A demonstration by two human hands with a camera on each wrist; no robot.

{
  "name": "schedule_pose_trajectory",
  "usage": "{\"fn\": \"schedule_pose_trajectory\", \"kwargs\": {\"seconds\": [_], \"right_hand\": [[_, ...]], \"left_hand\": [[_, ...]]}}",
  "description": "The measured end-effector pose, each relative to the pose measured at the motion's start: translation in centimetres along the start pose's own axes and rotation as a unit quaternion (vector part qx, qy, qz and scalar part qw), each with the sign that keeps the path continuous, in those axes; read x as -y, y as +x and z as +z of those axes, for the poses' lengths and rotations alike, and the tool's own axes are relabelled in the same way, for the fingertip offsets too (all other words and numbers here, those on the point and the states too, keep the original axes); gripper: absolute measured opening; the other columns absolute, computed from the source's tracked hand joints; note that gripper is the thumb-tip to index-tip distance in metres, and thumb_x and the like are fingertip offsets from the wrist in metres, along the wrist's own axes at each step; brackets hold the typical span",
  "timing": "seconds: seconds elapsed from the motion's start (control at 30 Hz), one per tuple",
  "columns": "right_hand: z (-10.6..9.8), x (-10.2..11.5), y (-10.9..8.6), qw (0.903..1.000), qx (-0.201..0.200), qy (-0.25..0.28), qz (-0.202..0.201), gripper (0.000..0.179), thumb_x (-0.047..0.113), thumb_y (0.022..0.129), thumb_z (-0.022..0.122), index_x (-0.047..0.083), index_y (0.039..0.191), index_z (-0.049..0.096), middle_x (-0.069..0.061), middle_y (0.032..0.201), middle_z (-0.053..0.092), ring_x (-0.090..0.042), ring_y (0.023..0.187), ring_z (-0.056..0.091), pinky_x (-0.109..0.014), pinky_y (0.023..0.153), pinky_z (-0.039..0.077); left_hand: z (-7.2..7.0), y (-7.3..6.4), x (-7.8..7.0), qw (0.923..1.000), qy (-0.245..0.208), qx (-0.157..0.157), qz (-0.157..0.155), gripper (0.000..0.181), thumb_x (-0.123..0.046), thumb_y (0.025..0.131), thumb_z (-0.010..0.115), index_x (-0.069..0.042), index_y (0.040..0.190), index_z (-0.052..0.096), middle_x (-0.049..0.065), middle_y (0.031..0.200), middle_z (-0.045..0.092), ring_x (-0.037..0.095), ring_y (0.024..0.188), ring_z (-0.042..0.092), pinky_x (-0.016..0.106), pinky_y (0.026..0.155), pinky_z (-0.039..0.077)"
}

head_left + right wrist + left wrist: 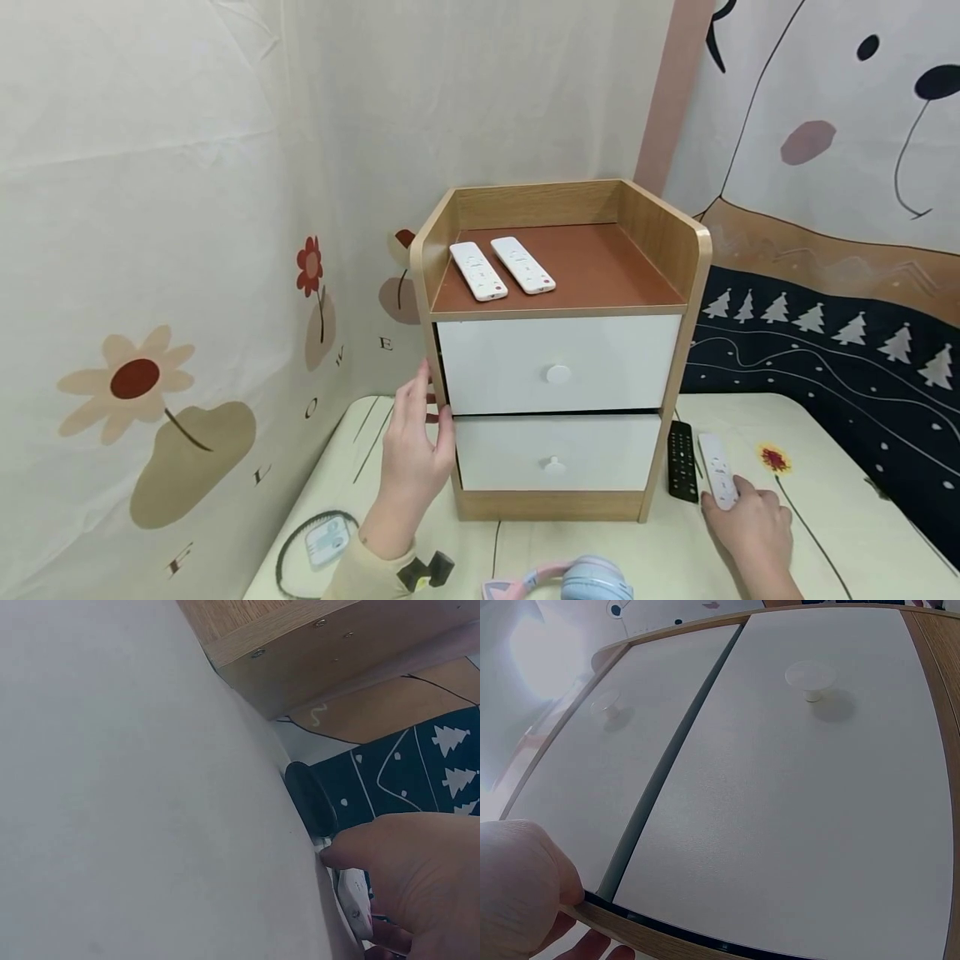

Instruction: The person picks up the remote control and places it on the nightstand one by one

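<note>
A small wooden cabinet with two white drawers fills the middle of the head view. My left hand rests against its left side, fingers nearly straight along the side panel and thumb at the front edge. In the left wrist view the thumb lies by the gap between the upper drawer and the lower drawer. To the right of the cabinet, my right hand grips the near end of a white remote control lying on the bed-like surface. A black remote control lies just left of it.
Two white remotes, the left one and the right one, lie on the cabinet's brown top. Pink-and-blue headphones sit at the front edge. A light-blue device with a dark cord lies at left. Printed fabric hangs behind.
</note>
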State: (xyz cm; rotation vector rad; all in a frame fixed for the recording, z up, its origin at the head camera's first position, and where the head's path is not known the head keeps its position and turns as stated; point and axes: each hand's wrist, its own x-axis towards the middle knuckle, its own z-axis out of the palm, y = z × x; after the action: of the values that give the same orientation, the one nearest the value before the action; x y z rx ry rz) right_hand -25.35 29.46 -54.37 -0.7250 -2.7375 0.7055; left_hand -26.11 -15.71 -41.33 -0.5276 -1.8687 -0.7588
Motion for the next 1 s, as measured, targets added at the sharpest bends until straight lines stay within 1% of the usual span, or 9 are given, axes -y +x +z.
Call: {"fn": "schedule_pose_trajectory", "kwargs": {"seconds": [0.17, 0.33, 0.43, 0.53, 0.6, 0.67, 0.8, 0.9, 1.0], "right_hand": [[-0.07, -0.17, 0.18, 1.0, -0.005, 0.008, -0.003, 0.072, 0.03, 0.095, 0.074, -0.019, 0.145, 0.055, -0.046, 0.127, 0.057, -0.056, 0.109, 0.054, -0.057, 0.084, 0.05], [-0.17, -0.21, 0.21, 0.9996, 0.0, 0.029, 0.008, 0.071, 0.031, 0.095, 0.075, -0.016, 0.144, 0.057, -0.044, 0.125, 0.061, -0.056, 0.11, 0.061, -0.059, 0.084, 0.055], [-0.18, -0.26, 0.23, 0.999, 0.003, 0.043, 0.012, 0.07, 0.032, 0.095, 0.074, -0.015, 0.143, 0.058, -0.042, 0.124, 0.064, -0.051, 0.106, 0.065, -0.054, 0.079, 0.055], [-0.21, -0.36, 0.24, 0.9984, -0.004, 0.055, 0.007, 0.068, 0.032, 0.094, 0.074, -0.015, 0.141, 0.06, -0.039, 0.119, 0.068, -0.047, 0.099, 0.067, -0.045, 0.071, 0.05], [-0.24, -0.36, 0.26, 0.9981, -0.013, 0.061, 0.0, 0.066, 0.031, 0.093, 0.075, -0.014, 0.139, 0.062, -0.039, 0.117, 0.07, -0.047, 0.097, 0.069, -0.042, 0.068, 0.048], [-0.25, -0.34, 0.28, 0.9976, -0.023, 0.066, -0.006, 0.064, 0.031, 0.093, 0.075, -0.014, 0.137, 0.064, -0.039, 0.116, 0.072, -0.05, 0.098, 0.07, -0.044, 0.069, 0.049], [-0.2, -0.23, 0.25, 0.9967, -0.034, 0.074, -0.007, 0.061, 0.031, 0.093, 0.075, -0.012, 0.135, 0.067, -0.039, 0.118, 0.072, -0.053, 0.103, 0.069, -0.051, 0.075, 0.052], [-0.32, -0.17, 0.25, 0.996, -0.039, 0.08, -0.008, 0.06, 0.032, 0.093, 0.075, -0.011, 0.134, 0.068, -0.039, 0.119, 0.072, -0.053, 0.103, 0.069, -0.052, 0.076, 0.052], [-0.69, -0.01, 0.25, 0.9954, -0.042, 0.086, -0.004, 0.06, 0.032, 0.093, 0.076, -0.01, 0.135, 0.069, -0.038, 0.121, 0.072, -0.052, 0.105, 0.069, -0.052, 0.077, 0.051]], "left_hand": [[-0.02, -0.02, 0.04, 1.0, 0.002, 0.002, -0.003, 0.078, 0.01, 0.092, 0.069, 0.002, 0.165, 0.043, 0.026, 0.129, 0.066, 0.03, 0.088, 0.072, 0.04, 0.061, 0.064], [-0.02, -0.13, 0.04, 1.0, 0.004, 0.004, -0.006, 0.078, 0.01, 0.092, 0.069, 0.002, 0.165, 0.043, 0.026, 0.128, 0.066, 0.03, 0.085, 0.072, 0.037, 0.061, 0.063], [0.01, -0.14, 0.04, 1.0, 0.005, 0.004, -0.007, 0.078, 0.01, 0.092, 0.069, 0.002, 0.165, 0.044, 0.026, 0.128, 0.066, 0.03, 0.086, 0.072, 0.038, 0.061, 0.063], [0.05, -0.15, 0.02, 0.9999, 0.007, 0.003, -0.008, 0.078, 0.009, 0.092, 0.069, 0.002, 0.165, 0.044, 0.026, 0.129, 0.066, 0.031, 0.086, 0.072, 0.04, 0.06, 0.062], [0.1, -0.13, 0.03, 0.9999, 0.008, 0.001, -0.007, 0.077, 0.009, 0.091, 0.07, 0.002, 0.164, 0.045, 0.026, 0.128, 0.066, 0.03, 0.087, 0.071, 0.039, 0.059, 0.061], [0.13, -0.1, 0.05, 0.9999, 0.008, 0.0, -0.006, 0.077, 0.009, 0.091, 0.07, 0.002, 0.164, 0.045, 0.025, 0.128, 0.066, 0.03, 0.087, 0.071, 0.039, 0.059, 0.061], [0.11, -0.06, 0.05, 1.0, 0.007, 0.0, -0.004, 0.078, 0.01, 0.091, 0.07, 0.002, 0.164, 0.045, 0.025, 0.128, 0.067, 0.027, 0.084, 0.071, 0.036, 0.06, 0.061], [0.05, -0.09, 0.07, 1.0, 0.006, 0.004, -0.004, 0.078, 0.01, 0.091, 0.07, 0.002, 0.165, 0.044, 0.025, 0.128, 0.066, 0.026, 0.082, 0.072, 0.035, 0.06, 0.062], [0.06, -0.08, 0.1, 1.0, 0.008, 0.005, -0.003, 0.078, 0.01, 0.091, 0.07, 0.002, 0.165, 0.044, 0.025, 0.128, 0.066, 0.028, 0.085, 0.072, 0.035, 0.06, 0.062]]}}
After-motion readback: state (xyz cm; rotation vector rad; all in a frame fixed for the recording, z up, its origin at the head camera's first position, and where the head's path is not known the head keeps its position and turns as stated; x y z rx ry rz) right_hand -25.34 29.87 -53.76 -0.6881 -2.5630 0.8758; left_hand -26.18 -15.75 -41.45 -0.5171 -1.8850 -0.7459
